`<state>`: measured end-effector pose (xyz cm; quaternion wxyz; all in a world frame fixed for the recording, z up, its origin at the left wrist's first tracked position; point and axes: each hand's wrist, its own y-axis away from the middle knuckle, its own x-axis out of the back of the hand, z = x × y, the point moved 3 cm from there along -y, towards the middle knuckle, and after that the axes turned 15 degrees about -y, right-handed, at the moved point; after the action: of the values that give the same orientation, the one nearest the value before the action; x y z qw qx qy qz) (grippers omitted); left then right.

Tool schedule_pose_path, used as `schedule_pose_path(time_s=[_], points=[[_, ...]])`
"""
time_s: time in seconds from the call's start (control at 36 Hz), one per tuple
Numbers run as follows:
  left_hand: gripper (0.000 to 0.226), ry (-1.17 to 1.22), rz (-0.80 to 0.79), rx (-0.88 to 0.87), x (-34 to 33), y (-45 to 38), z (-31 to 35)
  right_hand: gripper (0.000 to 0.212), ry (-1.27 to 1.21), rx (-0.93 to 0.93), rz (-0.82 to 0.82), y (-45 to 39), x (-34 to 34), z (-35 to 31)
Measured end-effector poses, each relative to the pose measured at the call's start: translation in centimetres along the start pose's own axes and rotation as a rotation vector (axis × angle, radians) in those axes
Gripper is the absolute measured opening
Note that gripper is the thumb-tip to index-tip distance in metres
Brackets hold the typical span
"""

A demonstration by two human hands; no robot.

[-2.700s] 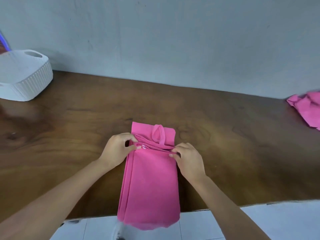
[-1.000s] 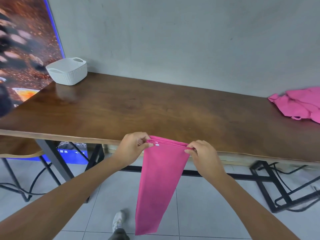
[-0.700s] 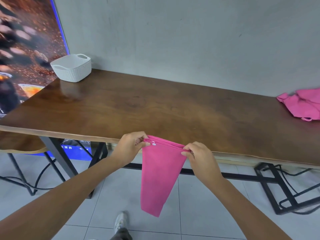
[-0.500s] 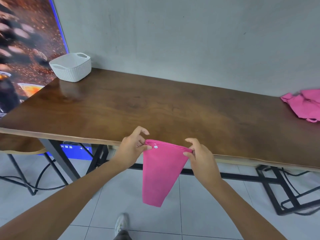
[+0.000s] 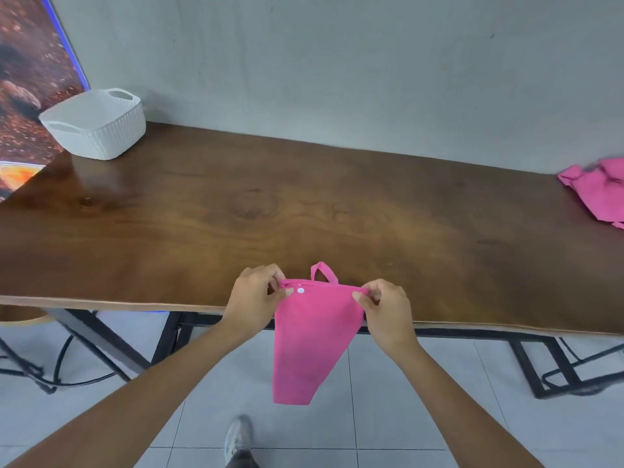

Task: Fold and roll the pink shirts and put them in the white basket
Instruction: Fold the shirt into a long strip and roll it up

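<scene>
Hanging from both hands at the near edge of the surface (image 5: 304, 214), the folded pink shirt (image 5: 312, 336) shows a shorter tail than half a second ago, suggesting rolling has begun. Left hand (image 5: 256, 298) and right hand (image 5: 385, 309) each pinch a top corner, grip clamped on cloth. White basket (image 5: 96, 125) stands at the surface's far left corner; more pink shirts (image 5: 596, 192) lie at its right end. Grey wall behind, tiled floor (image 5: 439, 417) below.

The wooden table (image 5: 337, 214) carries a white basket (image 5: 98, 125) far left and crumpled pink shirts (image 5: 597, 194) far right.
</scene>
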<state>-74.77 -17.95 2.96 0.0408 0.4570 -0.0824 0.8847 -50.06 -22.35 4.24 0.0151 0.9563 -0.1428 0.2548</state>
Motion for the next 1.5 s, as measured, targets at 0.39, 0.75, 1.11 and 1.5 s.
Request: schedule_pose_path(time_s=[0.39,0.75,1.11,1.5], points=[[0.021,-0.241,-0.018,0.031,-1.7,-5.9,-2.5,0.011,0.262,-0.035,-0.013,-5.6,-1.4,2.4],[0.025,-0.237,-0.029,0.025,-2.5,-16.7,-2.9,0.014,0.293,-0.164,0.075,-16.1,-3.2,1.1],[0.027,-0.237,-0.050,0.050,-4.1,-26.3,-2.3,0.021,0.313,-0.288,0.123,-25.7,-3.5,1.0],[0.028,-0.274,-0.024,0.151,-5.7,-36.1,-1.0,0.023,0.314,-0.268,0.113,-36.6,-3.7,1.3]])
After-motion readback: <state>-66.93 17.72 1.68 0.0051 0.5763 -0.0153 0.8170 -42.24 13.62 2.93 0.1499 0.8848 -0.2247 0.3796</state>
